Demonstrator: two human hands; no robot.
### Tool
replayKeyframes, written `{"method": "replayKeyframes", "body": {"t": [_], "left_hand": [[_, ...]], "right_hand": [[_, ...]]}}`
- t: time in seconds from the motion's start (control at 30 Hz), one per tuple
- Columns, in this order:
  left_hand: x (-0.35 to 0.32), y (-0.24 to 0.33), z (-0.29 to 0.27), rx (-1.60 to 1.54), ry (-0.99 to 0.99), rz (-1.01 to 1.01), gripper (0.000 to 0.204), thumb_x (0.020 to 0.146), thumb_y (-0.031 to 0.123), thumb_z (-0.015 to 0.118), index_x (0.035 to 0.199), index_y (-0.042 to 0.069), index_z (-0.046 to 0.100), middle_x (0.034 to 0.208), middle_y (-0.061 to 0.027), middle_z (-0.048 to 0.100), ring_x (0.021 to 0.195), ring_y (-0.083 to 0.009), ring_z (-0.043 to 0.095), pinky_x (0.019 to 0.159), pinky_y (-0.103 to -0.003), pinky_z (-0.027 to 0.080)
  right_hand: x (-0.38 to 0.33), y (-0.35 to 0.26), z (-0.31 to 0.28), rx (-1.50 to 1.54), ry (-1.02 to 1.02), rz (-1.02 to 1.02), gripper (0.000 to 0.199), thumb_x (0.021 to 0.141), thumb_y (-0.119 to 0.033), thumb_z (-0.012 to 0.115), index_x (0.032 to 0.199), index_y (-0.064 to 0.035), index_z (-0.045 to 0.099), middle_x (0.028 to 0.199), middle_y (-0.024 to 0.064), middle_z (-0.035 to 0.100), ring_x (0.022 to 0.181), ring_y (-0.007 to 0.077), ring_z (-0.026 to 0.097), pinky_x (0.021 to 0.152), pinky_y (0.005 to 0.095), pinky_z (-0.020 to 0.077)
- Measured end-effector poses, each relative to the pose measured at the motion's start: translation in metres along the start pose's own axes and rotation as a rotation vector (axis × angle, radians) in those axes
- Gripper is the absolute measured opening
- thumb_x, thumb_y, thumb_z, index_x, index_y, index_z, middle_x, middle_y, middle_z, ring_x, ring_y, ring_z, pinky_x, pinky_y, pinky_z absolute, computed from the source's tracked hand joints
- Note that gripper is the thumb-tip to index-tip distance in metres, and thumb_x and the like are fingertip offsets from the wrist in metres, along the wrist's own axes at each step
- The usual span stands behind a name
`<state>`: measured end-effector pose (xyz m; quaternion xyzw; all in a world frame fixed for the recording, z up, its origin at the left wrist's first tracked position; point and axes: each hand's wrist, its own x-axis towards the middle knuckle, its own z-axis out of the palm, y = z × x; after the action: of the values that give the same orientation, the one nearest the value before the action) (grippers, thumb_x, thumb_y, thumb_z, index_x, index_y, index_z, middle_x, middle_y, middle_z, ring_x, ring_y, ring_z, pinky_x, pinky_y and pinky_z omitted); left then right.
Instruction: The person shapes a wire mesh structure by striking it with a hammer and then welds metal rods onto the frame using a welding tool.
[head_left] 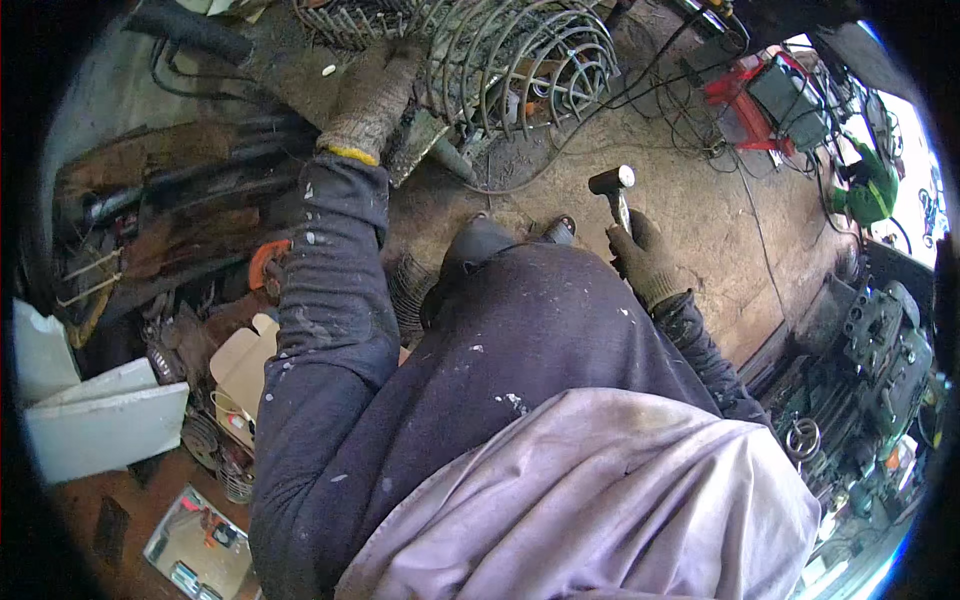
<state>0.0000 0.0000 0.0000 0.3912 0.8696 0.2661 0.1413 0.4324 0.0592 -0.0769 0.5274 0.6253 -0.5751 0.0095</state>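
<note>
We see a stained brownish floor (725, 270) spreading toward the upper right, where a red stand (738, 88) carries a grey box (790, 103). Bright white light (915, 115) reaches us at the right edge, and grey metal machinery (888, 335) crowds the lower right.

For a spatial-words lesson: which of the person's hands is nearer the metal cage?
Left. The left hand is beside the cage, at its left; the right hand, holding a hammer, is farther off, lower right.

Left glove (372, 95): grey-brown knit, yellow band (352, 155) at the wrist. Right glove (645, 262): brownish knit. Top (560, 310): dark, long-sleeved, white specks on body and left sleeve (330, 275), creased. Cloth (600, 490): pale mauve, folded, draped over the top
</note>
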Motion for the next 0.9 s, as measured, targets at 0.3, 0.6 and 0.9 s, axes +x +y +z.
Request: {"method": "replayKeyframes", "body": {"t": [0.3, 0.6, 0.9], "left_hand": [[0.002, 0.017, 0.008, -0.108, -0.151, 0.041, 0.068, 0.098, 0.062, 0.054, 0.126, 0.002, 0.067, 0.116, -0.0269, 0.071, 0.111, -0.0442, 0.066, 0.095, -0.052, 0.050], [0.015, 0.011, 0.004, -0.233, -0.315, 0.183, 0.060, 0.097, 0.056, 0.060, 0.120, 0.001, 0.068, 0.108, -0.0240, 0.072, 0.104, -0.0411, 0.068, 0.090, -0.049, 0.051], [0.030, -0.014, 0.019, -0.410, -0.433, 0.239, 0.063, 0.101, 0.058, 0.057, 0.125, 0.000, 0.064, 0.110, -0.0168, 0.071, 0.100, -0.0316, 0.065, 0.090, -0.045, 0.049]], "right_hand": [[-0.033, -0.033, 0.041, -0.037, 0.289, 0.054, 0.050, 0.097, -0.035, 0.065, 0.133, -0.0002, 0.060, 0.108, 0.0240, 0.072, 0.093, 0.0318, 0.073, 0.083, 0.0429, 0.0560], [-0.066, -0.056, 0.113, -0.232, 0.605, -0.189, 0.050, 0.093, -0.028, 0.070, 0.135, -0.0042, 0.060, 0.114, 0.0240, 0.071, 0.104, 0.0422, 0.070, 0.089, 0.0479, 0.0550], [-0.071, -0.070, 0.130, -0.276, 0.625, -0.343, 0.047, 0.093, -0.034, 0.069, 0.132, -0.0077, 0.062, 0.104, 0.0222, 0.072, 0.093, 0.0417, 0.071, 0.079, 0.0485, 0.0561]]}}
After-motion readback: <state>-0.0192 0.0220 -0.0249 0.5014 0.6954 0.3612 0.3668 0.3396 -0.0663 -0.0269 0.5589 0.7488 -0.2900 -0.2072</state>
